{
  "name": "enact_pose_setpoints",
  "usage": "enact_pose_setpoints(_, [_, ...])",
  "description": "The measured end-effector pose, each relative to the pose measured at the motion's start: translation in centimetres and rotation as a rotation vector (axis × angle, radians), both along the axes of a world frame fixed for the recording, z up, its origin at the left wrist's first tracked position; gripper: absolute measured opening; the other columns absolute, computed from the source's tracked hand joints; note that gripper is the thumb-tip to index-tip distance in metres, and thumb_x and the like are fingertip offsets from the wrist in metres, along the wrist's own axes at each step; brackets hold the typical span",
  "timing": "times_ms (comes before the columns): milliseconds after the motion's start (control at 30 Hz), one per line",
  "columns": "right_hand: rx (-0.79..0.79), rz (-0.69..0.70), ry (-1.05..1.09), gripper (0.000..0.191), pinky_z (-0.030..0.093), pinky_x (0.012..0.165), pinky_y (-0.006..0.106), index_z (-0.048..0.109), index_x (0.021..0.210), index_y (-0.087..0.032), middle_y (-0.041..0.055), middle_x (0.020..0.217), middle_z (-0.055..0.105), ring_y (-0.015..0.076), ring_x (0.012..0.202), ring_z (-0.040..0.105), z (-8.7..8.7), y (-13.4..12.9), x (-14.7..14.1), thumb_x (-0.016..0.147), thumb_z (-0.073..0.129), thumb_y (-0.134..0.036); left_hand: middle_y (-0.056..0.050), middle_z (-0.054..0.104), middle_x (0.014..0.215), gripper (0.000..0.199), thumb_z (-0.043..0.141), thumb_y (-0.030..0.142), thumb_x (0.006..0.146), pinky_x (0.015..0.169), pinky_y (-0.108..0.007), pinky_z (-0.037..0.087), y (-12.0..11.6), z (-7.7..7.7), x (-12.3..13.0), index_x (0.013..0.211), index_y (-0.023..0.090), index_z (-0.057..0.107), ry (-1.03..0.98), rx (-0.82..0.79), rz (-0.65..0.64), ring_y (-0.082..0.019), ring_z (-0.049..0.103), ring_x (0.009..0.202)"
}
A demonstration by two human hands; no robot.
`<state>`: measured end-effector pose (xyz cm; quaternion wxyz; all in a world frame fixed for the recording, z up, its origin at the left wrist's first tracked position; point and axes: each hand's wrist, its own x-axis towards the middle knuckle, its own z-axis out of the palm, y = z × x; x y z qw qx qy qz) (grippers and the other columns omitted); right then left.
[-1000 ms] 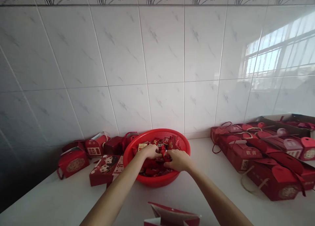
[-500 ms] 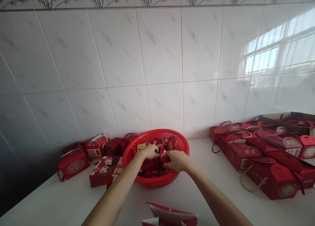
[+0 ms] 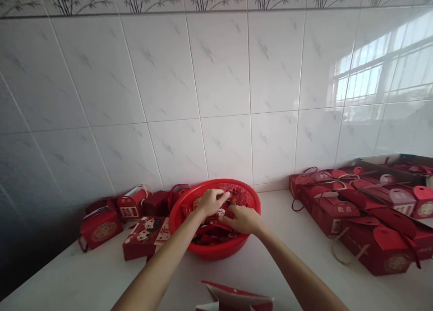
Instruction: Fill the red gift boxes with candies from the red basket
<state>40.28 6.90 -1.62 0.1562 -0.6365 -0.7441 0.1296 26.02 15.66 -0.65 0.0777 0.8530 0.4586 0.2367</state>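
A red plastic basket (image 3: 255, 198) with a perforated wall holds many small red-wrapped candies (image 3: 209, 236). Both of my hands reach inside it. My left hand (image 3: 211, 202) lies over the candies with its fingers curled down and its thumb side toward the right; whatever is under the fingers is hidden. To its right, my right hand (image 3: 244, 218) has thumb and fingers closed around a red-wrapped candy (image 3: 221, 212) with a whitish mark, partly covered. Closer to me stands an open red gift box (image 3: 237, 297), cut off by the bottom edge.
Left of the basket are several red gift boxes (image 3: 101, 227), among them a flat panda-print box (image 3: 142, 239). Rows of red handled boxes (image 3: 375, 248) fill the right side, with an open carton (image 3: 382, 166) behind. A tiled wall (image 3: 223, 76) closes off the back.
My left hand has shifted slightly up and right over the candies, its fingers rising a little. My right hand stays nearly in place, its thumb moving a bit left.
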Motion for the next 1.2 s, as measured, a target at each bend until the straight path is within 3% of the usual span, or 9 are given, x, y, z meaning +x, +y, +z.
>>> enact_pose_setpoints(100, [0.0,-0.015,0.02,0.046,0.039,0.064,0.031,0.065,0.099,-0.021,0.0076,0.094,0.074,0.0258,0.084,0.069,-0.1,0.2,0.0,0.092,0.047,-0.063,0.0,0.057,0.062,0.046,0.036,0.051,0.093,0.062,-0.025,0.036,-0.6,-0.4,0.8,0.064,0.019,0.053,-0.089,-0.03,-0.185,-0.015,0.052,0.063])
enact_pose_setpoints(167, [0.004,-0.033,0.02,0.043,0.039,0.065,0.03,0.066,0.101,-0.021,0.0075,0.093,0.073,0.0254,0.083,0.069,-0.2,0.3,0.1,0.09,0.052,-0.06,0.001,0.055,0.061,0.046,0.036,0.052,0.092,0.06,-0.025,0.035,-0.9,-0.6,1.1,0.062,0.02,0.05,-0.095,-0.048,-0.234,-0.015,0.05,0.062])
enact_pose_setpoints(467, [0.029,-0.019,0.02,0.016,0.031,0.06,0.029,0.064,0.096,-0.021,0.0046,0.099,0.074,0.0236,0.092,0.068,-0.5,0.7,0.4,0.089,0.055,-0.033,-0.002,0.063,0.067,0.055,0.029,0.058,0.094,0.063,-0.027,0.04,0.1,-1.0,0.8,0.065,0.019,0.055,-0.082,-0.102,-0.247,-0.018,0.056,0.067])
enact_pose_setpoints(600, [0.034,0.002,0.019,0.014,0.028,0.061,0.029,0.061,0.097,-0.022,0.0041,0.103,0.073,0.0225,0.095,0.068,-0.4,0.5,0.3,0.092,0.05,-0.029,-0.003,0.066,0.069,0.055,0.029,0.056,0.095,0.065,-0.027,0.041,0.4,-1.0,0.6,0.067,0.019,0.058,-0.083,-0.121,-0.199,-0.018,0.058,0.069])
enact_pose_setpoints(700, [0.023,0.024,0.007,0.015,0.028,0.062,0.029,0.061,0.098,-0.022,0.0045,0.106,0.073,0.0228,0.098,0.068,-0.2,0.3,0.3,0.095,0.047,-0.028,-0.001,0.06,0.063,0.058,0.029,0.061,0.093,0.061,-0.026,0.038,0.7,-1.1,0.6,0.062,0.019,0.054,-0.055,-0.125,-0.183,-0.017,0.055,0.066])
enact_pose_setpoints(867, [0.026,0.045,-0.004,0.019,0.028,0.062,0.029,0.061,0.099,-0.022,0.0052,0.108,0.073,0.0236,0.099,0.068,0.0,0.2,0.3,0.097,0.044,-0.03,0.001,0.048,0.056,0.061,0.031,0.068,0.089,0.057,-0.025,0.033,1.0,-1.4,0.6,0.055,0.019,0.045,-0.046,-0.137,-0.197,-0.015,0.048,0.06])
enact_pose_setpoints(1100, [0.018,0.065,0.071,0.036,0.03,0.06,0.027,0.062,0.087,-0.022,0.0028,0.086,0.07,0.0195,0.078,0.064,0.0,0.2,0.3,0.095,0.047,-0.054,-0.002,0.062,0.065,0.057,0.031,0.06,0.092,0.065,-0.026,0.043,0.6,-0.9,0.4,0.068,0.018,0.061,-0.116,-0.126,-0.163,-0.018,0.057,0.068])
enact_pose_setpoints(1200, [0.017,0.081,0.084,0.034,0.029,0.06,0.026,0.061,0.081,-0.022,0.0007,0.082,0.068,0.017,0.075,0.061,0.0,0.2,0.4,0.094,0.052,-0.053,-0.002,0.065,0.067,0.056,0.032,0.058,0.092,0.067,-0.027,0.045,0.5,-0.9,0.4,0.07,0.018,0.064,-0.135,-0.119,-0.152,-0.019,0.059,0.069])
